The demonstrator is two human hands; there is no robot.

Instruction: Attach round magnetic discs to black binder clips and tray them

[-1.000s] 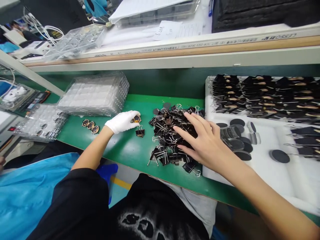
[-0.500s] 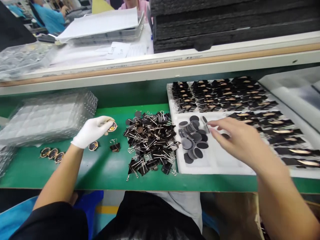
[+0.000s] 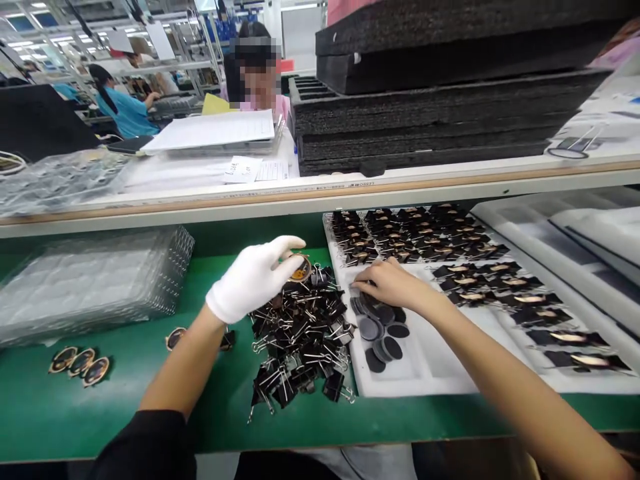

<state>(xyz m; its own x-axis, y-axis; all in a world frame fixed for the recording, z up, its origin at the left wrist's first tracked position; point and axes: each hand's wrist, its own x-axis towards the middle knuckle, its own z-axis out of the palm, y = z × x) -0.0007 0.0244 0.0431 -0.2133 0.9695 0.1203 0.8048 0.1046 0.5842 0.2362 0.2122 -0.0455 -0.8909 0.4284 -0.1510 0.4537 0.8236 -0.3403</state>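
Observation:
My left hand (image 3: 255, 277), in a white glove, pinches a round gold-rimmed piece (image 3: 300, 268) with a dark, orange-marked face. It hovers over the far edge of a heap of black binder clips (image 3: 303, 333). My bare right hand (image 3: 387, 283) is at the left side of a white foam tray (image 3: 430, 373). Its fingers are bent together at the top of a pile of grey discs (image 3: 383, 327); whatever is between the fingertips is hidden. On the green bench, one more gold-rimmed piece (image 3: 175, 339) and a single binder clip (image 3: 228, 339) lie partly behind my left forearm.
Rows of clipped pieces (image 3: 520, 283) fill the tray's back and right. Three gold-rimmed round pieces (image 3: 83, 363) lie at left, before stacked clear plastic trays (image 3: 100, 273). A shelf edge (image 3: 225, 207) crosses above, bearing black foam trays (image 3: 425, 127) and papers (image 3: 215, 130). Other people sit beyond.
My left hand has moved right with the round piece, from the bench to above the clips. My right hand, which held a grey disc, has moved left onto the discs. The view has tilted up.

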